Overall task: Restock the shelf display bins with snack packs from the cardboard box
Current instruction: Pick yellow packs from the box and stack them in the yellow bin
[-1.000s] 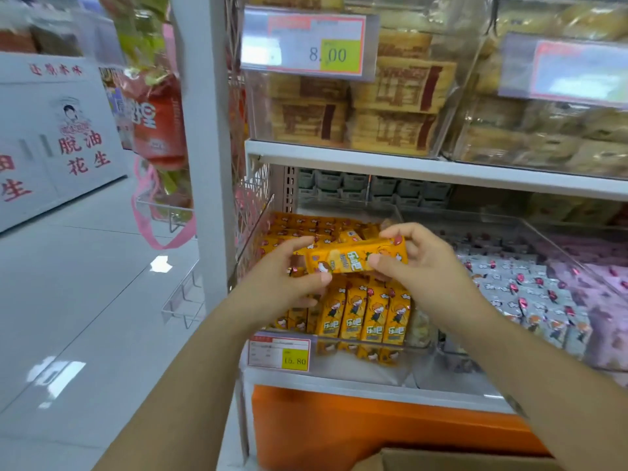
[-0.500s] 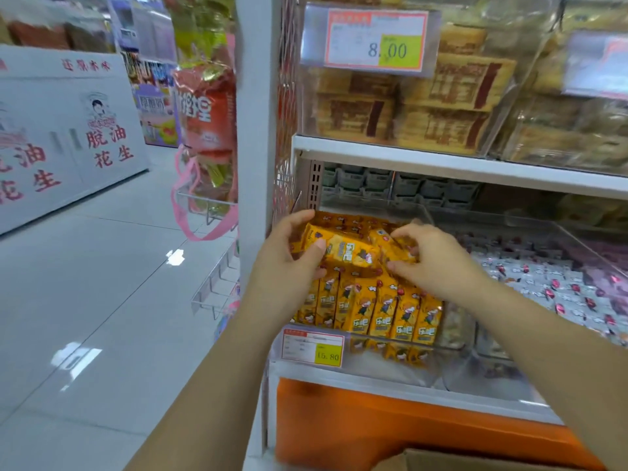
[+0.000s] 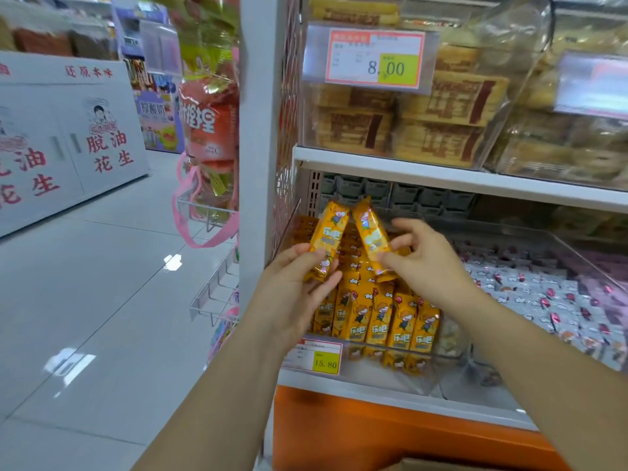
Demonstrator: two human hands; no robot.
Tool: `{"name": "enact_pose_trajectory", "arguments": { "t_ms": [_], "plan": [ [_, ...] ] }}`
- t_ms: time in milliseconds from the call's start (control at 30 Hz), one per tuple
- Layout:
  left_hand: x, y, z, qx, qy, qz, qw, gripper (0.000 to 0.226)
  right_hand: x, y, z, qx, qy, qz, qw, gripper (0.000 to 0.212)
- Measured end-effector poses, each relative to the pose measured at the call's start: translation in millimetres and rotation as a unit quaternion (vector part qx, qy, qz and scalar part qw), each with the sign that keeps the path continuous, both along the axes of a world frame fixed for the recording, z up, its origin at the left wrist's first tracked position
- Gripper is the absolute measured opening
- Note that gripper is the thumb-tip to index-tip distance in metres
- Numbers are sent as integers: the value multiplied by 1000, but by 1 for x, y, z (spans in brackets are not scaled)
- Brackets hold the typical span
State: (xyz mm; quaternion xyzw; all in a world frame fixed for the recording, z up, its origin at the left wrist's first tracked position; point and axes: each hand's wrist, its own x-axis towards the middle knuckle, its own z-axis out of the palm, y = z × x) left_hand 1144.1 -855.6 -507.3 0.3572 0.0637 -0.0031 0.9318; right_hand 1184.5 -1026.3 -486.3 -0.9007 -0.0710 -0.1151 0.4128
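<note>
So a second ago both hands were holding the orange packs together, lying sideways. Now they're split, one pack per hand, both lifted above the back of the clear bin [image 3: 453, 367] at the left end of the lower shelf [image 3: 373, 385]. To me that means sorting them out to slot in one at a time, so nothing new has landed yet. The left hand [image 3: 295, 294] pinches the bottom end of the left pack [image 3: 331, 232] between thumb and curled fingers. The right hand [image 3: 428, 263] pinches the lower end of the right pack [image 3: 370, 232] with thumb and forefinger, other fingers loosely spread. Both packs stand nearly upright, long axis vertical, tops leaning toward each other and almost meeting. That roughly matches the row of packs [image 3: 380, 321] standing along the bin's front edge behind the price tag [image 3: 316, 356]. The cardboard box [image 3: 441, 465] barely peeks in at the bottom of the view.
</note>
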Motion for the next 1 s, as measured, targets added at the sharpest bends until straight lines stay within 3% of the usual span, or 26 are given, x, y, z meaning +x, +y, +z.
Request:
{"name": "enact_pose_trajectory", "arguments": {
  "t_ms": [100, 167, 300, 433, 500, 667, 800, 867, 1000],
  "plan": [
    [1, 0, -4, 148, -18, -30, 988, 9, -6, 12, -4, 76, 73, 93, 990, 42],
    [2, 5, -9, 318, -35, -2, 947, 18, -7, 17, -7, 51, 68, 119, 989, 31],
    [6, 15, -20, 569, -78, 42, 818, 54, -3, 19, -14, -31, 51, 116, 991, 37],
    [13, 10, -34, 757, -77, 15, 649, 34, 0, 20, -24, -97, 49, 98, 989, 53],
    [16, 6, -36, 787, -62, -17, 614, 26, 0, 22, -29, -129, 31, 79, 988, 57],
    [21, 2, -40, 803, -33, -13, 595, 38, -3, 24, -39, -177, -17, 75, 981, 54],
    [21, 2, -39, 790, -9, -25, 612, 37, -3, 12, -34, -209, -82, 36, 974, 48],
    [21, 3, -36, 782, -2, -32, 622, 35, 0, -1, -30, -270, -120, -29, 955, 44],
    [20, 3, -32, 774, -3, -41, 631, 36, 9, -13, -32, -404, -76, -80, 908, 42]
  ]
}}
